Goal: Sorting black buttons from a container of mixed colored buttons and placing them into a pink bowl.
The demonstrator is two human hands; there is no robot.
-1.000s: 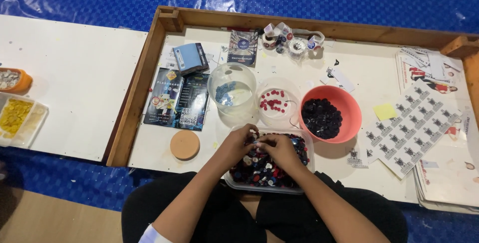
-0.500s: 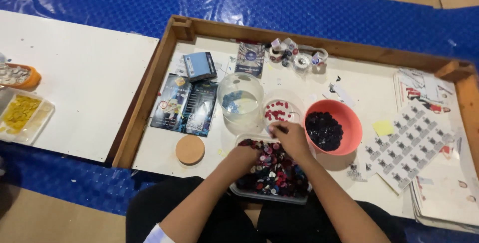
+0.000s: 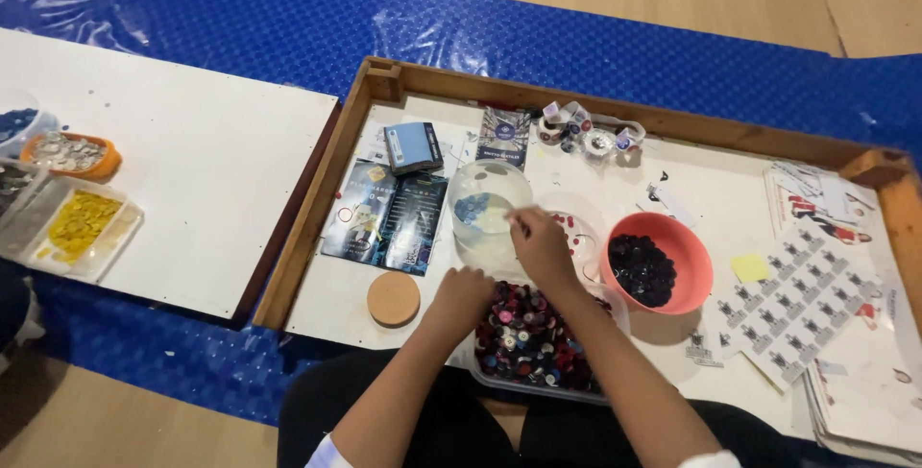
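Observation:
A clear tray full of mixed red, black and white buttons lies at the near edge, in front of me. My left hand rests on its far left corner, fingers curled down into the buttons. My right hand reaches past the tray to the rim of a clear glass jar that holds blue buttons. Its fingertips are pinched on a small pale button. A small clear bowl with red buttons is partly hidden behind that hand. A coral bowl of dark buttons stands to the right.
A wooden-framed white tray holds everything. A round cork lid, dark booklets, a blue box, tape rolls and sticker sheets lie around. On the left white board are a yellow-button tray and an orange bowl.
My right hand lifted out of the mixed-button tray, passed over the red-button bowl and now sits at the jar's rim. My left hand stayed on the tray. The camera view shifted.

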